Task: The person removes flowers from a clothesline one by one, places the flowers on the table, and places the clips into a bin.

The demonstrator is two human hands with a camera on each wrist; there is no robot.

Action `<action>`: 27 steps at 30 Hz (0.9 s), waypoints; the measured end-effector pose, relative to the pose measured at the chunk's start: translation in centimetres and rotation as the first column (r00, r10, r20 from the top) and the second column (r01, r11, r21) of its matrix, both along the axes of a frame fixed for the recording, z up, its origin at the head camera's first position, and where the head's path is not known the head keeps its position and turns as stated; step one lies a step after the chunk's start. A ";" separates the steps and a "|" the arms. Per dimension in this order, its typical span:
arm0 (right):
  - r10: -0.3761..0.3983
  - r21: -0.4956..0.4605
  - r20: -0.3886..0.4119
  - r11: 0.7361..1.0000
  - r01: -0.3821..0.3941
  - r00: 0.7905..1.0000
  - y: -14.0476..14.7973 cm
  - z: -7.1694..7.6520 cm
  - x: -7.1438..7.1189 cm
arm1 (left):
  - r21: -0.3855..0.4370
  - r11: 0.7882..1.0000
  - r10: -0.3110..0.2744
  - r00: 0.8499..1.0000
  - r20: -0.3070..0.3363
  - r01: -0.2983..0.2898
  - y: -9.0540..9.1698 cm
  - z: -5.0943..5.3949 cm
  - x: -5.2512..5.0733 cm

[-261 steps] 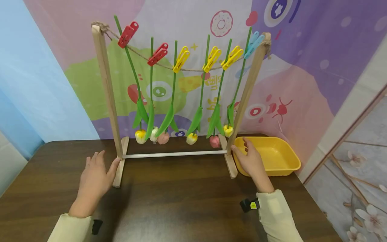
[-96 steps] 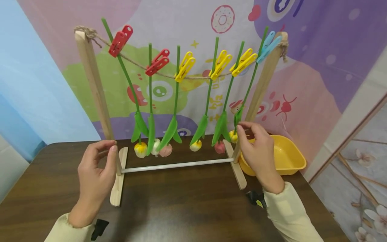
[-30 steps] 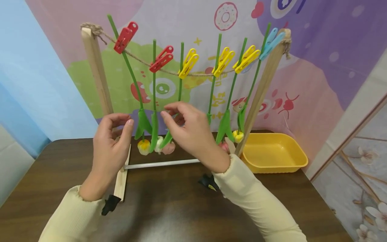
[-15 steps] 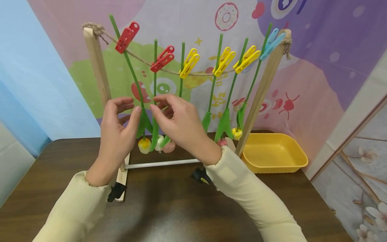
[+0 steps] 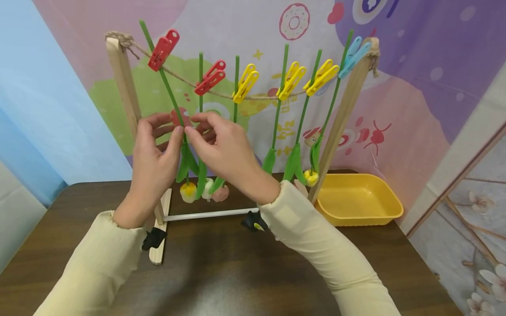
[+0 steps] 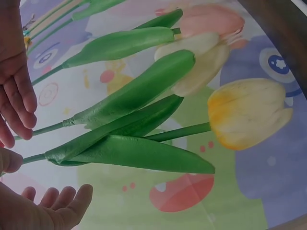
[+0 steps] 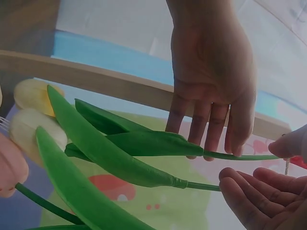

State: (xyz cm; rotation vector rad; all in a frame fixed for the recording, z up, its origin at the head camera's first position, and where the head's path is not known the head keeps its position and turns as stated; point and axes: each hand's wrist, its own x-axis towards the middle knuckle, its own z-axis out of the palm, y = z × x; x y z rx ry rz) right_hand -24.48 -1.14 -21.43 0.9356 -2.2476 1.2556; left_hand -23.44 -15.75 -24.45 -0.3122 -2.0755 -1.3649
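Several artificial tulips hang head down from a twine, held by coloured clips. In the head view, the leftmost tulip (image 5: 188, 192) hangs from a red clip (image 5: 163, 50). My left hand (image 5: 155, 160) and right hand (image 5: 227, 151) are on either side of its green stem (image 5: 169, 91), thumb tips close together at the stem. In the left wrist view, my left hand (image 6: 43, 213) has its thumb at the stem, fingers spread. In the right wrist view, my right hand (image 7: 268, 191) is loosely bent around the stem, fingers apart; whether it presses on it is unclear.
A wooden stand (image 5: 124, 83) with a white crossbar (image 5: 211, 214) stands on the brown table (image 5: 221, 272). Beside its right post is a yellow basin (image 5: 359, 199). A patterned cloth (image 5: 237, 26) hangs behind.
Both hands have left the posts and come up to the leftmost tulip's stem. The right hand has moved far left and the gap between the hands has narrowed.
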 end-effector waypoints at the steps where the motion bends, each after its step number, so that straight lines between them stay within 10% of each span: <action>1: -0.002 -0.001 0.005 1.000 0.002 1.000 0.0 0.1 -0.1 | 0.001 1.000 -0.001 1.000 0.004 0.001 0.0 0.1 -0.1; 14: -0.032 -0.018 -0.010 0.999 0.032 0.999 -0.4 1.3 -0.2 | -0.006 1.000 -0.012 1.000 -0.007 0.012 0.8 1.3 -0.5; 27: -0.004 -0.078 -0.144 0.997 -0.007 0.990 -0.9 4.3 0.4 | 0.100 0.993 -0.043 0.987 -0.154 0.058 1.0 2.2 -1.6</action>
